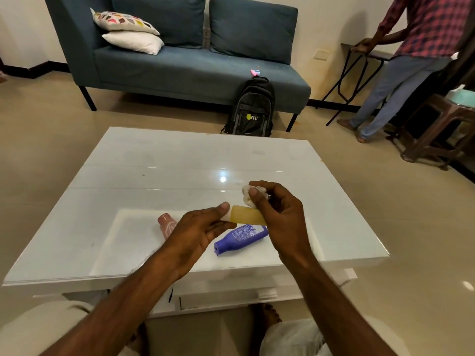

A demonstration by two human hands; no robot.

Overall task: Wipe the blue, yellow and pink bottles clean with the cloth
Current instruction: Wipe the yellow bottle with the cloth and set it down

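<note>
Fingers (226, 206) of the left hand (198, 232) are pinched on the white cap end of the yellow bottle (248, 215), holding it sideways just above the table (154, 160); the right hand (280, 219) is wrapped round the other end, fingers clamped on the bottle with a small white cloth (248, 195) bunched under the thumb and pressed to the bottle's top side; the blue bottle (241, 238) lies on its side on the table right under the yellow one, cap pointing toward the person; the pink bottle (166, 223) lies to the left, partly hidden behind the left hand; further back there's a blue sofa (195, 68) with a black backpack (250, 109) leaning on it, and someone in a checked shirt (431, 24) standing off to the right.
</note>
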